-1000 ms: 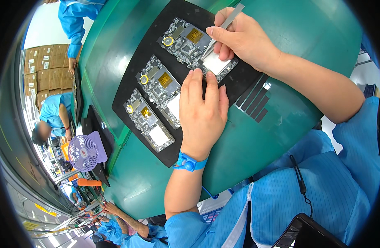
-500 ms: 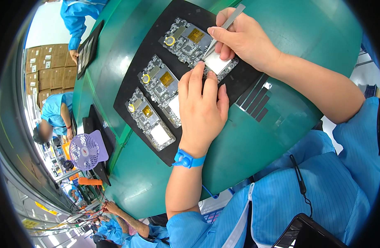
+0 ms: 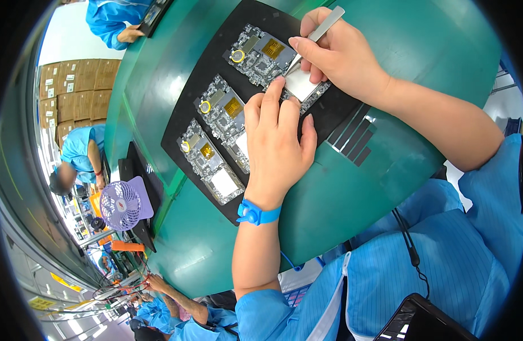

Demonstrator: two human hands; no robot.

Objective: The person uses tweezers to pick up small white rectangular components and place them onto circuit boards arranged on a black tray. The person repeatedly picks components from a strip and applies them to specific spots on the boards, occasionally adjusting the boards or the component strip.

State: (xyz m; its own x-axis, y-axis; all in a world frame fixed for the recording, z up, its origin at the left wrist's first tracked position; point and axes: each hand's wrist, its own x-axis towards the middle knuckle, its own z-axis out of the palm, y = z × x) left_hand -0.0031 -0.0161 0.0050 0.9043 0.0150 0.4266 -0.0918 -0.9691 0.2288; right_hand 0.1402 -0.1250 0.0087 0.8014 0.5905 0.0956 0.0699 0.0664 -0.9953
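Three grey circuit boards lie side by side on a black mat [image 3: 182, 113]. My right hand [image 3: 344, 59] pinches metal tweezers [image 3: 327, 25], their tips down at the far circuit board [image 3: 258, 71], beside its white rectangle [image 3: 302, 85]. My left hand [image 3: 279, 148] rests with fingers stretched out, its index fingertip on that board's edge close to the tweezer tips. Its palm side covers part of the middle circuit board [image 3: 220, 102]. The near circuit board [image 3: 207, 162] lies uncovered. Each board carries a yellow-ringed round part and a gold patch. The exact tip contact is too small to tell.
A row of dark strips [image 3: 352, 139] lies on the green table [image 3: 329, 196] beside the mat. A purple fan [image 3: 122, 204] stands at the left, near an orange-handled tool [image 3: 128, 246]. Co-workers in blue and stacked cartons [image 3: 76, 91] are beyond.
The tweezers and both hands have shifted only slightly at the far board. At the upper left, a co-worker's hand has moved the dark tray farther up and away.
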